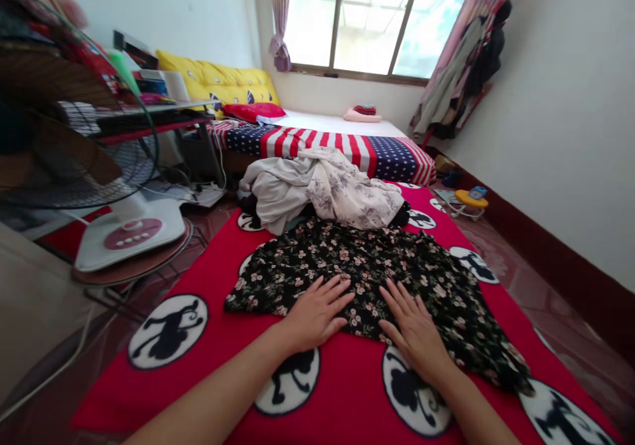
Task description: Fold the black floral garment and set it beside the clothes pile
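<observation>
A black garment with a small floral print (377,266) lies spread flat on a red blanket (208,359) with round black-and-white monkey patches. My left hand (317,313) rests flat on its near edge, fingers stretched out. My right hand (414,329) lies flat beside it, fingers spread, also pressing on the fabric. Neither hand holds anything. Just beyond the garment sits a heap of pale clothes (322,190), cream and light floral.
A standing fan (124,230) and cables sit on a stool at the left, beside a cluttered desk (149,111). A low bed with a stars-and-stripes sheet (347,144) lies behind the heap. Clothes hang at the right wall (461,81). A small toy (471,200) lies on the floor.
</observation>
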A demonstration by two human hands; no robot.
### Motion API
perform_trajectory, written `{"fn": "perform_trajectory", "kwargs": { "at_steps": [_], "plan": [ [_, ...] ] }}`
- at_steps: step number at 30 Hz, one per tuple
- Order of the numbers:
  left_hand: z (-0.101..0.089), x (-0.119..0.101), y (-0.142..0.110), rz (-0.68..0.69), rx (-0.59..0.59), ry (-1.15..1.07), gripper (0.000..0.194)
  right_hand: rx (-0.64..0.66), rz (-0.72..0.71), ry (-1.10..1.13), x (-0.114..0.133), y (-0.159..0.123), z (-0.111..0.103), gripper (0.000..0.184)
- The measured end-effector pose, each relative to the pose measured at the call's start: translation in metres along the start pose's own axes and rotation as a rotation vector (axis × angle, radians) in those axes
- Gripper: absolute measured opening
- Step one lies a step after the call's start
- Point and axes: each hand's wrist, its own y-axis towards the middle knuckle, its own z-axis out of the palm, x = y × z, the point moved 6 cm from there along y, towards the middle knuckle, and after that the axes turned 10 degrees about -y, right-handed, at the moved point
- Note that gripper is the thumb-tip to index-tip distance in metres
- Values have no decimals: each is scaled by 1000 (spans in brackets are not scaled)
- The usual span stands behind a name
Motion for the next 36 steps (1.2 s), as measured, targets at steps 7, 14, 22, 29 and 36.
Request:
{"fn": "perform_trajectory", "kwargs": {
  "at_steps": [7,14,22,29,36],
  "plan": [
    [-59,23,-43,-233,-245,-159,31,-99,-27,-4,-7,-5,2,57],
    [-129,96,-125,-941,-517,163,41,-238,-242,205,32,-13,-27,35],
    [-123,106,-123,-975,-435,192,30,-219,-134,280,75,11,-21,18],
    [-145,96,-108,-838,-534,374,29,-182,-128,341,75,11,-23,19],
    [-73,32,-19,-269,-334,-263,27,-112,-39,374,78,13,-26,7]
  ]
}}
